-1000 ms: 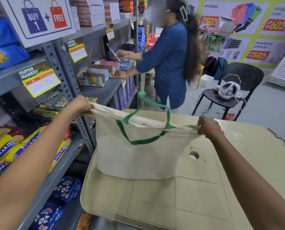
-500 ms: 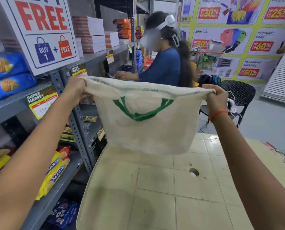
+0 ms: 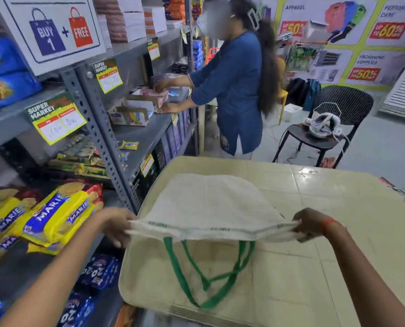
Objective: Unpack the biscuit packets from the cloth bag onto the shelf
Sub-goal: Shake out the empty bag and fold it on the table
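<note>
The cream cloth bag (image 3: 206,204) lies flat and limp over the tan table (image 3: 338,208), its body pointing away from me and its green handles (image 3: 208,274) hanging toward me. My left hand (image 3: 117,224) pinches the left corner of the bag's mouth. My right hand (image 3: 311,224), with a red thread on the wrist, pinches the right corner, so the rim is stretched between them. Yellow Marie biscuit packets (image 3: 53,215) lie stacked on the grey metal shelf (image 3: 31,267) at my left. Nothing shows inside the bag.
Blue 20-20 packets (image 3: 97,272) fill the lower shelf. A perforated grey upright (image 3: 102,138) stands beside the table's left edge. A person in a blue top (image 3: 234,90) works at the shelf beyond. A black chair (image 3: 331,128) holding a white headset stands at the far right.
Both hands lifted the bag up in front of me, then brought it down and toward me. It now lies flipped onto the table, handles hanging nearest me.
</note>
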`<state>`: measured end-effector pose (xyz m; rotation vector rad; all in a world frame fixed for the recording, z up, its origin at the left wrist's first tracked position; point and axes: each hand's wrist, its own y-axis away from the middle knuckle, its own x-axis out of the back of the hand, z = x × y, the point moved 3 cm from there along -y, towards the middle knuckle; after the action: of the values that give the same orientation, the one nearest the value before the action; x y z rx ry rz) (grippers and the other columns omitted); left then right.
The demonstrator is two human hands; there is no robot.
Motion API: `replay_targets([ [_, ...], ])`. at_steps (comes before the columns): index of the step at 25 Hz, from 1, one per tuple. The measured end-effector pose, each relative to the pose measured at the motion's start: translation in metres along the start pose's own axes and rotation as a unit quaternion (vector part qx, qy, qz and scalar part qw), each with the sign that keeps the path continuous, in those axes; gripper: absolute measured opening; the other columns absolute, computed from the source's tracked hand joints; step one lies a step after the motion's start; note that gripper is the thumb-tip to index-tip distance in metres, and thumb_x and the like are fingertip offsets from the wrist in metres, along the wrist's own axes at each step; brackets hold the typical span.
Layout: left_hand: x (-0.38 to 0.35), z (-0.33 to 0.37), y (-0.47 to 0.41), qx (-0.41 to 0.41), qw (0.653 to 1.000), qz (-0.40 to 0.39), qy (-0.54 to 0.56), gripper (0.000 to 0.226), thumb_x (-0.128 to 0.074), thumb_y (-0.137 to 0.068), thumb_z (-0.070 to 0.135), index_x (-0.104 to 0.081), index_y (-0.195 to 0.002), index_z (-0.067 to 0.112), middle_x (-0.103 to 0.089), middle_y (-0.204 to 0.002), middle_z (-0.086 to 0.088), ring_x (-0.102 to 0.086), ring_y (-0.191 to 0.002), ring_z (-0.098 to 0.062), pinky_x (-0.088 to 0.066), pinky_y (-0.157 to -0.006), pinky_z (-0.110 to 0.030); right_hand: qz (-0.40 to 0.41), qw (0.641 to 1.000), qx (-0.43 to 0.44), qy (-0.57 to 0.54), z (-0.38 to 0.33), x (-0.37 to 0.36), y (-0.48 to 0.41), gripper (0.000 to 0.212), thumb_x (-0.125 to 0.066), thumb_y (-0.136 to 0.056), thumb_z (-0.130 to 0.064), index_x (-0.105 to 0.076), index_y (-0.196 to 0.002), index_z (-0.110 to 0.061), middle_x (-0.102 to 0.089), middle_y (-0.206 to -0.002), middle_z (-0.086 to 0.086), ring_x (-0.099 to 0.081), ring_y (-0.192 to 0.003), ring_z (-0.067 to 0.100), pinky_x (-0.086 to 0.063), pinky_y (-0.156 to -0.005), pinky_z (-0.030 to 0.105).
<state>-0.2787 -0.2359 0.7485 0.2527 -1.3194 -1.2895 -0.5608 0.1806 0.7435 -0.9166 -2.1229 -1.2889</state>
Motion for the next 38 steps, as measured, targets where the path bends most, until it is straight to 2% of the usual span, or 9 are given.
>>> replay_targets([
  [3,-0.040,-0.028,-0.022,0.033,0.993,-0.110,0.020,0.024,-0.035,-0.095,-0.001,-0.057,-0.100,0.006,-0.065,-0.111,-0.033,-0.071,-0.056,-0.013,-0.056,-0.046,-0.022,-0.106,0.992,-0.064,-0.004,0.038,-0.036,0.003,0.014,-0.057,-0.082,0.015,-0.054,-0.087,0.002,-0.058,-0.071,0.017,-0.065,-0.046,0.026,-0.057,-0.040,0.032],
  [9,-0.035,-0.040,-0.050,0.040,0.965,-0.165,0.198,0.021,-0.050,-0.096,0.015,-0.068,-0.102,0.007,-0.075,-0.096,-0.019,-0.075,-0.070,-0.012,-0.057,-0.050,-0.018,-0.223,0.964,-0.031,-0.144,0.057,-0.042,-0.016,0.025,-0.060,-0.083,0.007,-0.066,-0.061,-0.003,-0.067,-0.064,0.010,-0.068,-0.059,0.011,-0.058,-0.060,0.019],
  [14,0.007,-0.006,-0.106,0.038,0.896,-0.105,0.430,0.031,-0.070,-0.075,0.022,-0.067,-0.100,0.004,-0.076,-0.089,-0.019,-0.075,-0.068,-0.014,-0.056,-0.043,-0.020,-0.137,0.882,-0.074,-0.445,0.050,-0.011,-0.079,0.022,-0.057,-0.089,-0.004,-0.072,-0.079,0.008,-0.074,-0.074,0.017,-0.074,-0.065,0.018,-0.060,-0.055,0.020],
  [18,0.032,0.040,-0.165,0.029,0.884,-0.035,0.466,0.030,-0.069,-0.082,0.022,-0.060,-0.105,0.005,-0.077,-0.075,-0.014,-0.074,-0.062,-0.015,-0.057,-0.044,-0.021,-0.009,0.859,-0.098,-0.503,0.037,-0.004,-0.146,0.017,-0.055,-0.091,-0.011,-0.060,-0.093,0.006,-0.069,-0.085,0.019,-0.073,-0.069,0.025,-0.062,-0.062,0.026],
  [23,0.020,0.062,-0.212,0.079,0.911,0.106,0.390,0.052,-0.065,-0.080,0.051,-0.059,-0.103,0.004,-0.070,-0.069,-0.010,-0.063,-0.052,-0.018,-0.054,-0.050,-0.025,0.068,0.935,-0.093,-0.336,0.022,-0.037,-0.177,0.028,-0.067,-0.086,-0.025,-0.058,-0.101,-0.002,-0.057,-0.109,0.023,-0.060,-0.088,0.032,-0.054,-0.086,0.045],
  [28,-0.057,0.025,-0.197,0.141,0.951,0.229,0.155,0.086,-0.055,-0.070,0.075,-0.048,-0.123,0.008,-0.054,-0.126,-0.020,-0.053,-0.114,-0.041,-0.048,-0.092,-0.045,0.266,0.956,0.117,0.039,0.014,-0.116,-0.116,0.071,-0.072,-0.075,-0.045,-0.051,-0.127,0.000,-0.051,-0.130,0.025,-0.050,-0.119,0.041,-0.046,-0.096,0.046],
  [31,-0.107,0.011,-0.182,0.117,0.953,0.218,0.175,0.076,-0.062,-0.073,0.065,-0.046,-0.122,0.010,-0.058,-0.124,-0.016,-0.056,-0.111,-0.038,-0.047,-0.088,-0.043,0.166,0.947,0.212,0.177,0.003,-0.180,-0.087,0.080,-0.071,-0.067,-0.057,-0.056,-0.128,-0.008,-0.055,-0.134,0.023,-0.052,-0.123,0.042,-0.048,-0.097,0.052],
  [33,-0.125,0.008,-0.176,0.108,0.955,0.188,0.204,0.062,-0.063,-0.082,0.048,-0.053,-0.121,0.002,-0.062,-0.123,-0.020,-0.060,-0.107,-0.038,-0.051,-0.088,-0.042,0.078,0.949,0.198,0.234,-0.001,-0.212,-0.084,0.073,-0.057,-0.081,-0.052,-0.037,-0.145,-0.021,-0.033,-0.154,0.016,-0.030,-0.141,0.040,-0.029,-0.112,0.057],
  [38,-0.186,0.016,-0.129,0.155,0.941,0.118,0.275,0.055,-0.060,-0.089,0.032,-0.049,-0.128,-0.005,-0.056,-0.132,-0.022,-0.056,-0.119,-0.034,-0.048,-0.096,-0.036,0.076,0.949,0.148,0.269,-0.004,-0.204,-0.130,0.057,-0.027,-0.100,-0.022,-0.004,-0.150,-0.034,0.004,-0.163,-0.003,0.003,-0.150,0.028,-0.007,-0.119,0.056],
])
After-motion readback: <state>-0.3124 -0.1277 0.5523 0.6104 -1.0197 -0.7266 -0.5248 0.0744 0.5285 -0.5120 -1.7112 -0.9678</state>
